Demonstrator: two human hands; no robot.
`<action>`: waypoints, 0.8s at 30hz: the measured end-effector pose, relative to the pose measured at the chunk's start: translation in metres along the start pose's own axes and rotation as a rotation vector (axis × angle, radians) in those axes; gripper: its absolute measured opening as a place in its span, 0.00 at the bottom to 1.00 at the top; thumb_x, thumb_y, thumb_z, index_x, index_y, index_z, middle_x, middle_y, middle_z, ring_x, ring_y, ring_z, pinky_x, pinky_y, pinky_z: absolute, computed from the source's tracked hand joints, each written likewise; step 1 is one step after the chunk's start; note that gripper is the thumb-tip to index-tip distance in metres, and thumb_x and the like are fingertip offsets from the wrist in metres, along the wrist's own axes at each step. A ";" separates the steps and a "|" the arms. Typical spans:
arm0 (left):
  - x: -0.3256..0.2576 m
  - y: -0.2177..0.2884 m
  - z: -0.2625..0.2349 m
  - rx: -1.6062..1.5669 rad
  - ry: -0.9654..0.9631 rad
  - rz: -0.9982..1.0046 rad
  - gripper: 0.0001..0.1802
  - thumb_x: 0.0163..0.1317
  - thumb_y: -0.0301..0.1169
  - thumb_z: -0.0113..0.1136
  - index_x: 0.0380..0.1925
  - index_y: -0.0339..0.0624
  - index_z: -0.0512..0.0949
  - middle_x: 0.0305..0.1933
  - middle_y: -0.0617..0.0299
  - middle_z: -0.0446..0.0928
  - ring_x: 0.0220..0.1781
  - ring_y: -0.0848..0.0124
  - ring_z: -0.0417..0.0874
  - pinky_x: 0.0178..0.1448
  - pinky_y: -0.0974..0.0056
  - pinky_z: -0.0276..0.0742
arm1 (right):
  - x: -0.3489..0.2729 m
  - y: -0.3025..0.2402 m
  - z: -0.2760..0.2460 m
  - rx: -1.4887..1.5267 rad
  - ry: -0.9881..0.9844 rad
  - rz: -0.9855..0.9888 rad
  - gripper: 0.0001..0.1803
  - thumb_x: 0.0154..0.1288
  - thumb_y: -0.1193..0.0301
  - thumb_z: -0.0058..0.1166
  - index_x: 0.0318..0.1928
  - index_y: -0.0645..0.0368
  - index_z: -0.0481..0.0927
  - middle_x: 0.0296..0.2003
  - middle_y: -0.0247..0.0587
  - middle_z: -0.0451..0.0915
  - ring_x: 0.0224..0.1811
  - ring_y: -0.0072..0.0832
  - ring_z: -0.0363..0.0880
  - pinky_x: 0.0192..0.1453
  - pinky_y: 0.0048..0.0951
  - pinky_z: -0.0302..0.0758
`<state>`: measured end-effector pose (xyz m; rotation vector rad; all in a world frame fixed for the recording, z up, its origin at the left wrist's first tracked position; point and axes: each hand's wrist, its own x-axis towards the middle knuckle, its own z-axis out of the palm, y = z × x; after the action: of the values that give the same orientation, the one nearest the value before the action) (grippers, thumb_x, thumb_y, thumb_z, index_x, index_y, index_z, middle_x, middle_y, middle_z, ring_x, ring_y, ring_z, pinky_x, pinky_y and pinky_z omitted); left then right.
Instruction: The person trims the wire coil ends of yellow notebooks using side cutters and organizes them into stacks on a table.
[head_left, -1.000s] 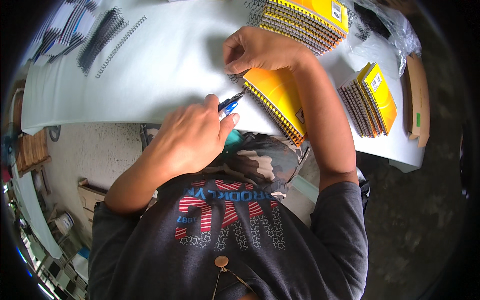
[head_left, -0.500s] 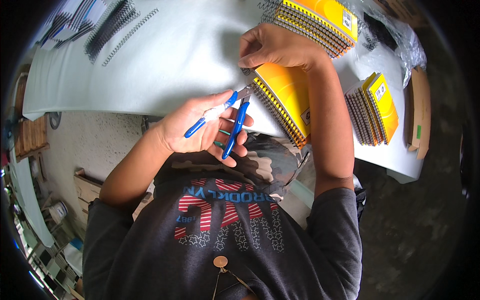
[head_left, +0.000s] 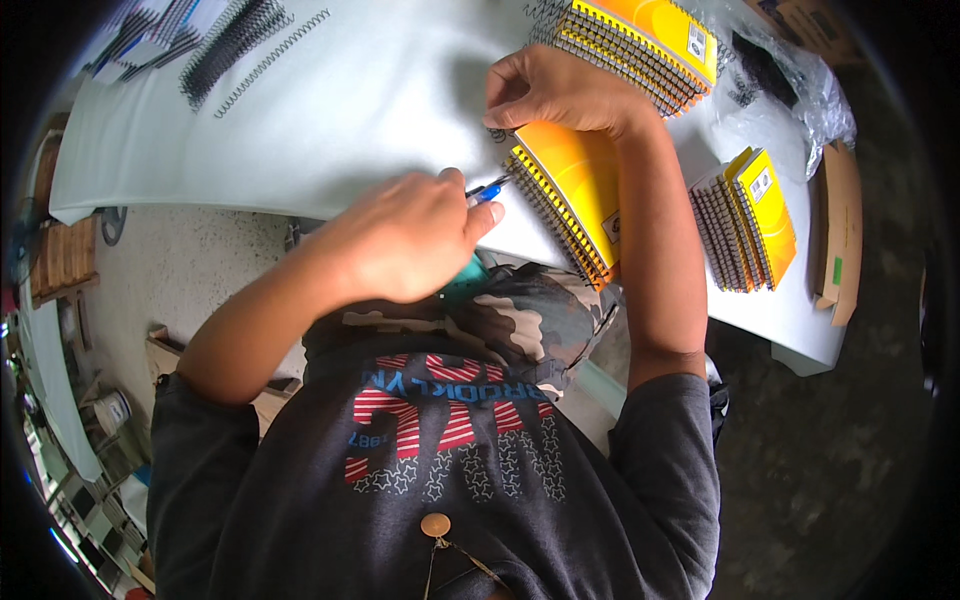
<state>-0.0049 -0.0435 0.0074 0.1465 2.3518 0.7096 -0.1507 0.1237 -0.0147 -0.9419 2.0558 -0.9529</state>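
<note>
Head view shows our left hand curled into a closed grip around blue-handled pliers, with only the blue tip and a bit of metal nose poking out past the knuckles toward the right. Just beyond that tip lies the yellow spiral notebook, flat on the white table, its black wire coil running along the edge nearest the left hand.

Our right hand sits at the far end of that notebook, fingers bent and pressed down near the coil's end; we cannot tell whether the fingertips pinch the wire or only steady the cover.

We judge the notebook light and fairly stiff as a block, though its cover looks smooth enough to slide on the table, so a flat palm on the cover holds it best. The coil seems thin and springy, easy to bend out of shape; the pliers should bite only its end, not the loops.

Beyond the right hand rests a stack of yellow notebooks, and to its right another bundle stands on edge. Loose black coils lie far past the left hand.
</note>
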 end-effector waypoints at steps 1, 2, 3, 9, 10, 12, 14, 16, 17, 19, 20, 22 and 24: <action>0.005 -0.003 -0.008 -0.138 -0.164 -0.020 0.31 0.70 0.56 0.39 0.42 0.34 0.71 0.34 0.51 0.78 0.35 0.68 0.82 0.33 0.62 0.76 | 0.000 0.000 0.000 -0.003 0.011 -0.033 0.09 0.54 0.71 0.63 0.30 0.64 0.80 0.25 0.30 0.79 0.29 0.17 0.75 0.35 0.20 0.71; 0.007 -0.016 -0.011 -0.663 -0.383 -0.080 0.32 0.69 0.58 0.39 0.46 0.36 0.71 0.36 0.52 0.79 0.40 0.66 0.82 0.36 0.61 0.78 | -0.001 -0.001 0.001 -0.010 0.014 -0.041 0.09 0.54 0.71 0.63 0.30 0.64 0.80 0.25 0.30 0.79 0.29 0.17 0.75 0.35 0.20 0.71; 0.008 -0.026 -0.009 -0.919 -0.476 -0.064 0.34 0.68 0.60 0.38 0.50 0.38 0.71 0.39 0.52 0.79 0.41 0.63 0.82 0.40 0.57 0.81 | -0.003 -0.002 0.002 0.090 0.064 -0.048 0.07 0.55 0.73 0.63 0.29 0.63 0.79 0.25 0.30 0.79 0.29 0.16 0.75 0.36 0.20 0.71; 0.009 -0.046 -0.003 -1.371 -0.677 -0.077 0.36 0.68 0.60 0.36 0.53 0.36 0.70 0.43 0.49 0.77 0.46 0.59 0.82 0.47 0.47 0.81 | -0.014 -0.048 -0.009 0.294 0.150 -0.298 0.04 0.58 0.76 0.63 0.30 0.61 0.79 0.26 0.28 0.78 0.32 0.14 0.75 0.38 0.17 0.72; 0.011 -0.048 -0.003 -1.398 -0.696 -0.106 0.35 0.68 0.60 0.36 0.52 0.36 0.71 0.41 0.51 0.77 0.44 0.59 0.82 0.47 0.48 0.81 | -0.021 -0.057 -0.012 0.287 0.177 -0.371 0.04 0.57 0.76 0.62 0.31 0.63 0.80 0.27 0.31 0.80 0.31 0.17 0.77 0.38 0.21 0.74; 0.016 -0.051 -0.004 -1.418 -0.719 -0.134 0.35 0.68 0.59 0.37 0.52 0.36 0.71 0.40 0.53 0.77 0.43 0.60 0.82 0.47 0.48 0.81 | -0.043 -0.071 -0.023 0.279 0.211 -0.442 0.05 0.56 0.76 0.61 0.33 0.65 0.81 0.29 0.35 0.83 0.30 0.20 0.79 0.37 0.24 0.76; 0.023 -0.049 -0.006 -1.408 -0.748 -0.154 0.33 0.69 0.58 0.37 0.50 0.37 0.71 0.36 0.56 0.77 0.39 0.60 0.82 0.44 0.48 0.81 | -0.079 -0.087 -0.036 0.298 0.401 -0.331 0.05 0.56 0.78 0.64 0.30 0.63 0.79 0.31 0.39 0.82 0.32 0.21 0.79 0.39 0.23 0.76; 0.019 -0.048 -0.008 -1.206 -0.615 -0.155 0.33 0.69 0.57 0.38 0.49 0.35 0.71 0.34 0.56 0.77 0.38 0.60 0.82 0.43 0.49 0.81 | -0.104 -0.103 -0.041 0.115 0.686 -0.292 0.07 0.54 0.82 0.64 0.27 0.62 0.78 0.24 0.32 0.81 0.25 0.13 0.75 0.31 0.17 0.74; 0.016 -0.044 -0.007 -1.030 -0.456 -0.162 0.32 0.70 0.56 0.39 0.48 0.34 0.71 0.33 0.55 0.77 0.36 0.60 0.82 0.42 0.51 0.80 | -0.112 -0.111 -0.045 -0.001 0.784 -0.158 0.06 0.55 0.81 0.63 0.27 0.62 0.78 0.24 0.32 0.80 0.26 0.13 0.75 0.32 0.18 0.74; -0.002 -0.015 -0.011 -0.054 -0.007 -0.042 0.32 0.70 0.54 0.40 0.47 0.30 0.70 0.30 0.51 0.76 0.35 0.61 0.82 0.40 0.55 0.78 | -0.128 -0.103 -0.062 -0.163 0.900 0.035 0.05 0.59 0.78 0.61 0.28 0.62 0.78 0.24 0.32 0.81 0.26 0.13 0.76 0.32 0.17 0.74; -0.005 -0.011 -0.002 0.299 0.200 0.052 0.31 0.70 0.53 0.42 0.46 0.28 0.68 0.29 0.50 0.75 0.33 0.61 0.82 0.40 0.59 0.77 | -0.140 -0.083 -0.078 -0.283 0.932 0.033 0.05 0.59 0.76 0.62 0.31 0.63 0.79 0.26 0.31 0.81 0.28 0.14 0.76 0.34 0.18 0.73; 0.004 -0.013 -0.006 0.366 0.172 0.119 0.30 0.69 0.52 0.42 0.45 0.29 0.68 0.29 0.50 0.76 0.32 0.62 0.82 0.38 0.60 0.77 | -0.158 -0.048 -0.101 -0.401 0.966 0.035 0.07 0.58 0.74 0.64 0.33 0.64 0.80 0.28 0.30 0.81 0.30 0.14 0.76 0.36 0.19 0.72; 0.013 0.006 -0.038 0.080 -0.233 -0.017 0.29 0.69 0.52 0.44 0.45 0.32 0.68 0.30 0.50 0.78 0.29 0.63 0.84 0.31 0.63 0.78 | -0.169 -0.030 -0.114 -0.453 1.023 0.315 0.09 0.58 0.70 0.64 0.34 0.63 0.81 0.30 0.35 0.82 0.30 0.17 0.77 0.38 0.21 0.73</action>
<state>-0.0394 -0.0514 0.0269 0.2311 2.1559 0.5586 -0.1454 0.2850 0.1129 -0.2738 3.2556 -0.8918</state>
